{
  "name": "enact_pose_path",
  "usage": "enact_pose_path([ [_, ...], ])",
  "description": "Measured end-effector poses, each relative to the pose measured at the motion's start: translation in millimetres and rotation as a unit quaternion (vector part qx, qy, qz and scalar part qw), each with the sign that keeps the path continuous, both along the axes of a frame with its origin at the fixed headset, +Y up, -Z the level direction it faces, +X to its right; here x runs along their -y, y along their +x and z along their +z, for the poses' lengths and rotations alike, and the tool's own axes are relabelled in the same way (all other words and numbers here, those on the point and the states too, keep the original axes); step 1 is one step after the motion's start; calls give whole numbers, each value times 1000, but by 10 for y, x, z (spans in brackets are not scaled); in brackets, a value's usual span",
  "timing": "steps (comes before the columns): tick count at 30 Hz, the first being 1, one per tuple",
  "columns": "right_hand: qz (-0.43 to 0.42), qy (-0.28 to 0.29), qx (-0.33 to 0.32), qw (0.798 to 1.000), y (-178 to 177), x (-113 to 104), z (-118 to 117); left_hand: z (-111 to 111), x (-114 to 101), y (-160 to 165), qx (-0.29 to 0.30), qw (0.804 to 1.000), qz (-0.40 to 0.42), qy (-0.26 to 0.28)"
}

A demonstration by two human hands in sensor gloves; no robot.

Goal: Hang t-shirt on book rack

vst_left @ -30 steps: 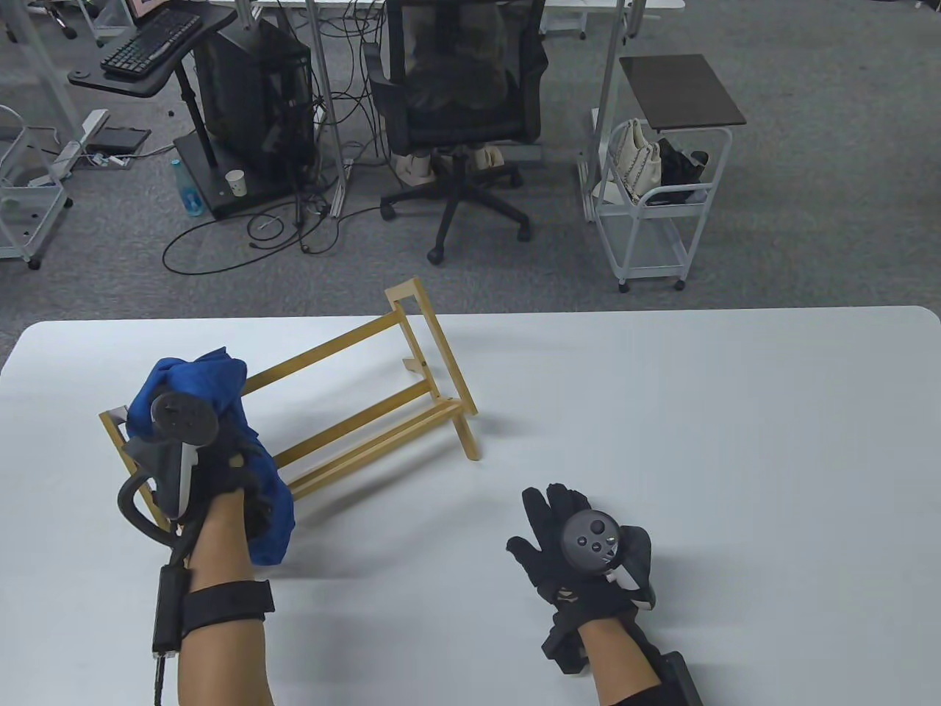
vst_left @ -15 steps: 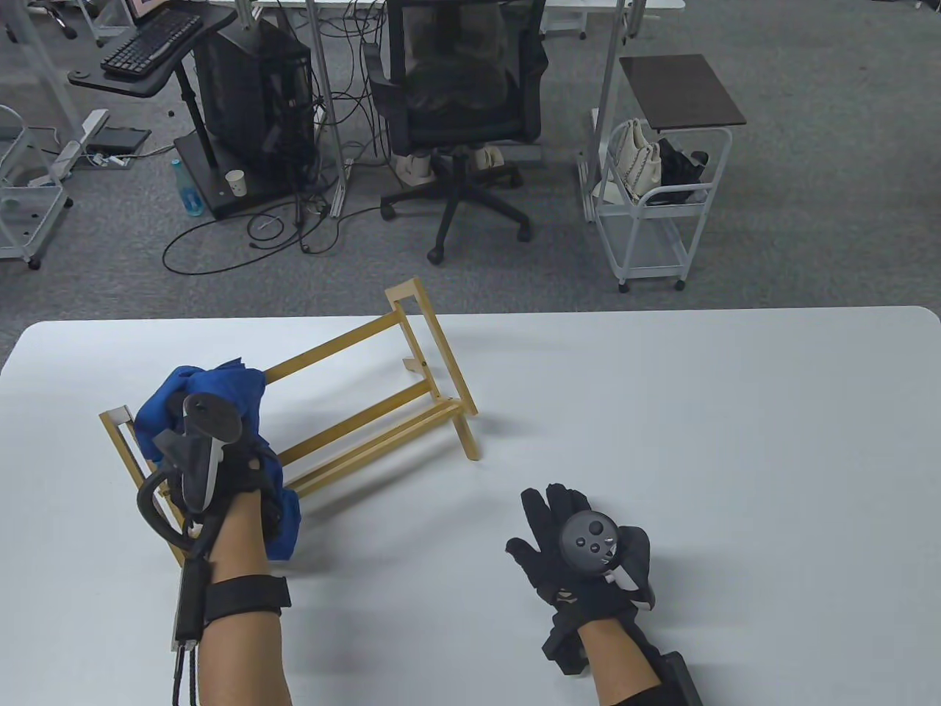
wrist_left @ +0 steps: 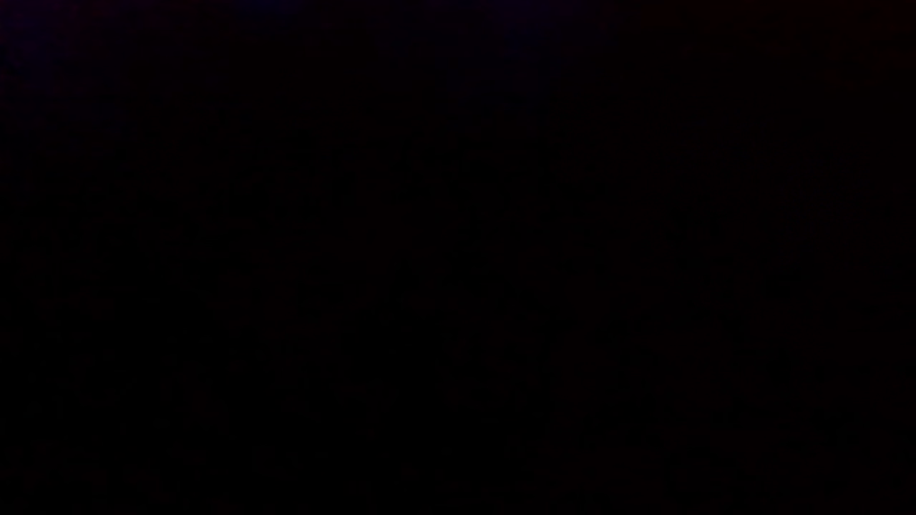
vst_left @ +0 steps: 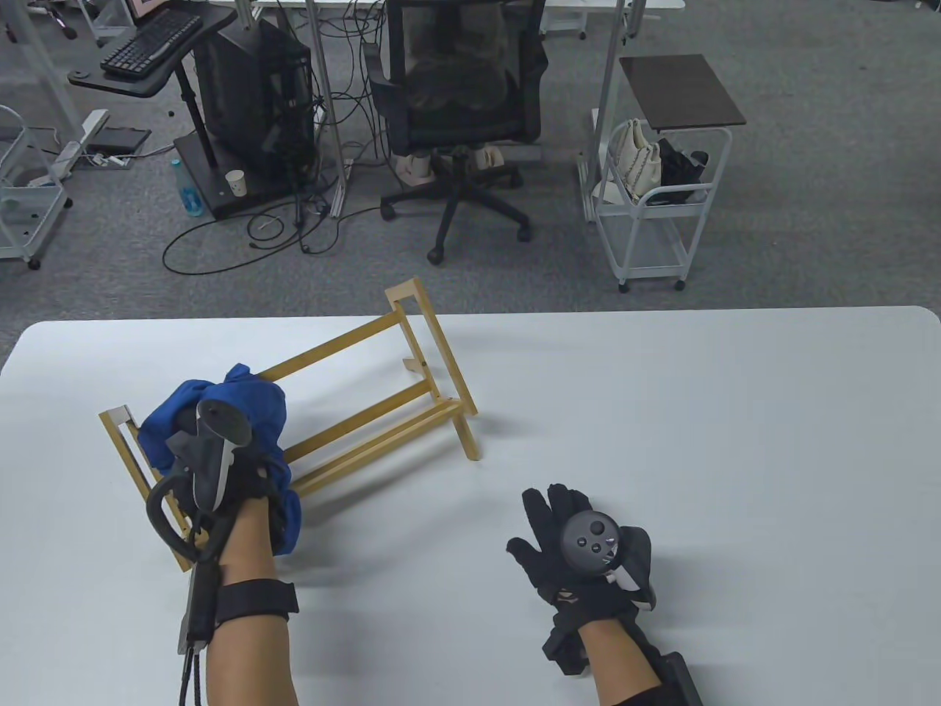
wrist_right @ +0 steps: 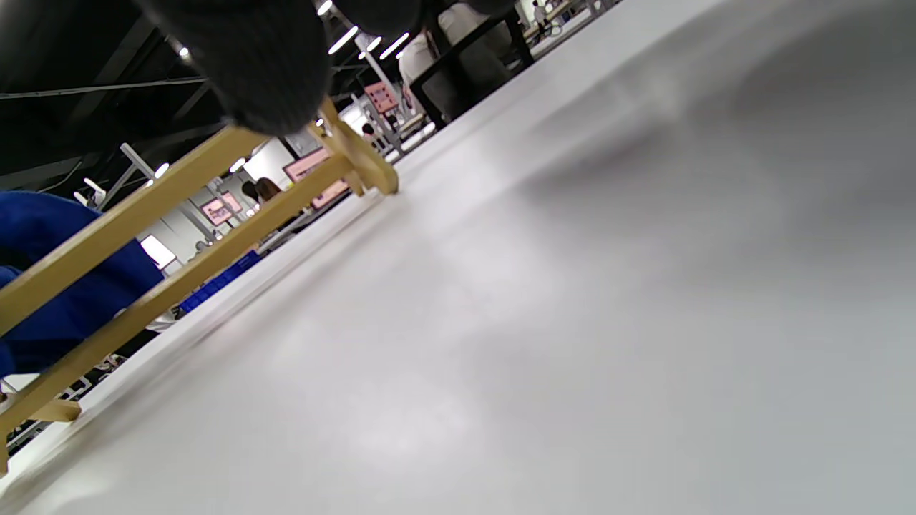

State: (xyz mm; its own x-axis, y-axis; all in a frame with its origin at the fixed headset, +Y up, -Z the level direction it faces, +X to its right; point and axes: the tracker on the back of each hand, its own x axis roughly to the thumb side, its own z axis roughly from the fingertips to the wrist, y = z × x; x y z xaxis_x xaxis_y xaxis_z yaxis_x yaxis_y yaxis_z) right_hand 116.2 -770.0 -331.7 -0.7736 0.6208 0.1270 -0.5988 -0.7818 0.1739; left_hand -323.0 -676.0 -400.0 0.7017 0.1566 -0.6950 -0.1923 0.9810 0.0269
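A wooden book rack stands on the white table, left of the middle. My left hand grips a bunched blue t-shirt and holds it over the rack's left end. The shirt hides the fingers. My right hand rests flat on the table with fingers spread, empty, right of the rack. The right wrist view shows the rack's rails and the blue shirt behind them. The left wrist view is fully dark.
Beyond the table's far edge are an office chair, a white wheeled cart with bags, and a computer stand. Cables lie on the carpet.
My left hand has moved the blue t-shirt to the right and slightly toward me along the rack's left end. My right hand has not moved.
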Motion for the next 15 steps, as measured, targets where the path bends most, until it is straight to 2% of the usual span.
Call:
enact_pose_path([
  [7,-3,-2,3,1000,15,-5,-3,30,34,-1,7,1000,29,1],
  [15,0,-5,6,1000,22,1,-3,153,14,-46,33,997,57,33],
])
